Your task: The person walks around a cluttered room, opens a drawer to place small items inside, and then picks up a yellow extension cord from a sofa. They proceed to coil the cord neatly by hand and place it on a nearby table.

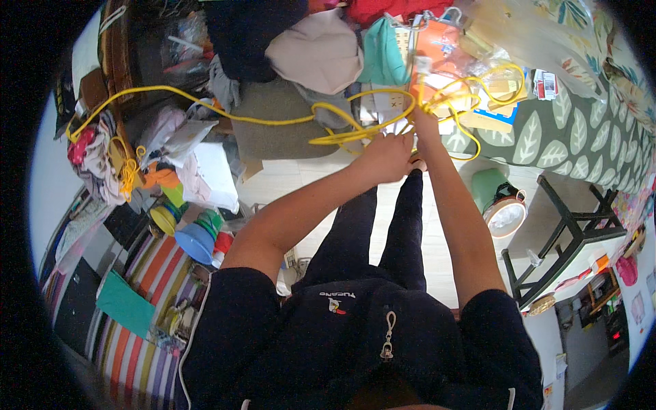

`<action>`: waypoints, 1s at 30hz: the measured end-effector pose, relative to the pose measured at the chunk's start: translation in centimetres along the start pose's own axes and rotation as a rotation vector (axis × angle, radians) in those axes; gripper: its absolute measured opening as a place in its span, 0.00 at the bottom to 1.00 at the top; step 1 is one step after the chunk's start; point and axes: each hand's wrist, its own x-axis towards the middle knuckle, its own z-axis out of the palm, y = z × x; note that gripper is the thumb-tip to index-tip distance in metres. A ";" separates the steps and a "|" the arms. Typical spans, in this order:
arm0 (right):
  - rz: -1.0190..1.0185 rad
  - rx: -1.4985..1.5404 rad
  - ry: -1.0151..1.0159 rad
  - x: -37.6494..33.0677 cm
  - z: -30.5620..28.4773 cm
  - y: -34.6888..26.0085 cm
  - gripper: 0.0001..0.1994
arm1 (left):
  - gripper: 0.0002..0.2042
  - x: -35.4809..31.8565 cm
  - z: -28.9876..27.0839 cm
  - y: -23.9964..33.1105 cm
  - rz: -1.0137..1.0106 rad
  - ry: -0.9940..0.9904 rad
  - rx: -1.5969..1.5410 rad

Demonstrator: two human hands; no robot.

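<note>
A long yellow cord [273, 122] runs from the far left across to several loose loops in front of me. My right hand [425, 128] is closed around the cord where its loops come together, with the arm stretched out. Close beside its wrist is my left hand [391, 156], fingers curled shut at the lower edge of the loops. The cord meets the left fingers there, though the grip itself is partly hidden. Some loops hang to the right of my right hand, others spread to the left.
Ahead lie a beige cloth [318, 51], a teal pouch [385, 51] and an orange packet [437, 42]. A leaf-patterned green cover [547, 137] spreads at right, above a green bin [486, 188] and a black-framed stool [570, 225]. Clothes and a blue bowl [196, 244] crowd the left.
</note>
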 end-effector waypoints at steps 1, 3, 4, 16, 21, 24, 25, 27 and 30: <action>0.003 0.089 -0.078 -1.4 -0.6 0.4 0.14 | 0.22 -0.8 0.0 0.5 0.075 0.084 0.017; 0.020 0.274 -0.214 -3.3 -2.5 1.0 0.19 | 0.21 -1.8 -0.2 -1.4 -0.067 0.163 -0.023; 0.044 0.384 -0.248 -4.1 -2.7 1.5 0.19 | 0.21 -2.5 -0.3 -2.9 -0.131 0.197 -0.042; 0.218 0.855 -0.561 -5.6 2.5 2.6 0.20 | 0.19 -8.8 -0.7 -13.1 -0.428 0.647 -0.111; 0.304 0.995 -0.780 -10.3 1.5 1.9 0.24 | 0.14 -10.8 -1.0 -12.9 -0.660 0.292 0.011; 0.275 0.976 -0.672 -13.3 -1.5 3.5 0.20 | 0.11 -13.9 0.8 -14.9 -0.723 0.030 -0.018; 0.225 0.995 -0.642 -14.0 -3.2 4.8 0.17 | 0.11 -15.3 0.8 -15.1 -0.658 0.007 0.081; 0.264 0.843 -0.399 -17.6 -6.8 4.8 0.13 | 0.11 -18.6 0.6 -15.4 -0.536 -0.039 0.276; 0.258 0.725 -0.485 -22.7 -14.1 6.3 0.10 | 0.11 -23.0 0.3 -18.0 -0.424 -0.042 0.548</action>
